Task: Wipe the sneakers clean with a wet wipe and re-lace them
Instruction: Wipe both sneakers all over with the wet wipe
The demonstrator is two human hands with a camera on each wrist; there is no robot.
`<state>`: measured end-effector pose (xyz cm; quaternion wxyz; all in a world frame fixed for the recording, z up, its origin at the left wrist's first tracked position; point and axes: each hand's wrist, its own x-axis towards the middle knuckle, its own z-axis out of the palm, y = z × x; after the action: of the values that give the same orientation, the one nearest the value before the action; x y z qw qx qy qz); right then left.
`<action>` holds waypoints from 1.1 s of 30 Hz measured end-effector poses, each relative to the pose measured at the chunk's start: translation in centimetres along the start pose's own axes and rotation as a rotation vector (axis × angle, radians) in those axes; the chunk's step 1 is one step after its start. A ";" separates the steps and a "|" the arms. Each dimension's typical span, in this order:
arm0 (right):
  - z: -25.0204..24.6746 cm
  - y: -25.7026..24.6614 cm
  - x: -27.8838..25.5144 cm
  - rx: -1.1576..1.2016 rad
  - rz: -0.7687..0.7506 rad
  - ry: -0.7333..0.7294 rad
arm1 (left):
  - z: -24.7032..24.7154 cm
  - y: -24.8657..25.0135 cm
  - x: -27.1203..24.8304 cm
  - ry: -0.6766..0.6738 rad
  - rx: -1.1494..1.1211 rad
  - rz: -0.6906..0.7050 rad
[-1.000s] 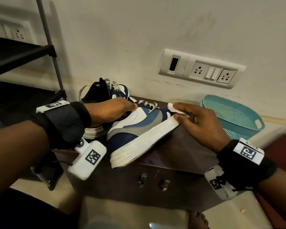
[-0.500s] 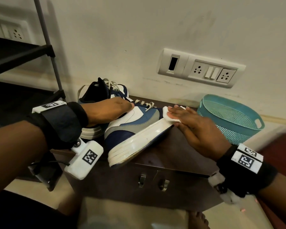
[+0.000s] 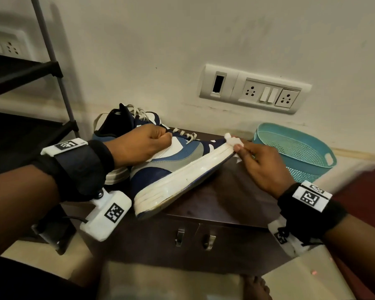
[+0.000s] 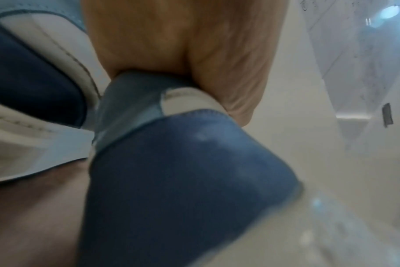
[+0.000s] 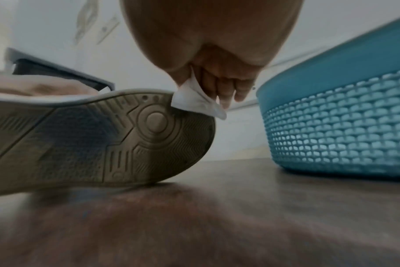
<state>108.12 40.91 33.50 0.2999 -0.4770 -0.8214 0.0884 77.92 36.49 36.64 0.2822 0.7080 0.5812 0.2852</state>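
A blue, grey and white sneaker [image 3: 178, 167] lies tilted on its side on the dark wooden cabinet [image 3: 232, 198], toe pointing right, its tread [image 5: 98, 144] facing the right wrist camera. My left hand [image 3: 139, 146] grips its collar at the laces, fingers curled over the edge [image 4: 194, 75]. My right hand [image 3: 260, 163] pinches a white wet wipe [image 3: 233, 141] against the toe end of the white sole; the wet wipe [image 5: 194, 101] is folded over that rim. A second sneaker [image 3: 121, 124] stands behind, partly hidden by my left hand.
A teal plastic basket [image 3: 299, 152] stands at the right on the cabinet, close to my right hand. A black shoe rack [image 3: 22, 87] is at the left. A switch and socket panel [image 3: 253, 89] is on the wall behind.
My right hand with the wipe slid left along the toe and then back right to the tip of the sole. The left hand kept its hold on the sneaker.
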 end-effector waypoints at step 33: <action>-0.5 -0.4 -1.1 -0.058 0.027 0.022 | 0.5 1.5 -1.6 0.061 0.487 0.287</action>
<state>108.51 39.66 33.66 0.2937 -0.4975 -0.8138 0.0633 79.04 34.66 37.27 0.0431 0.8212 0.5345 0.1953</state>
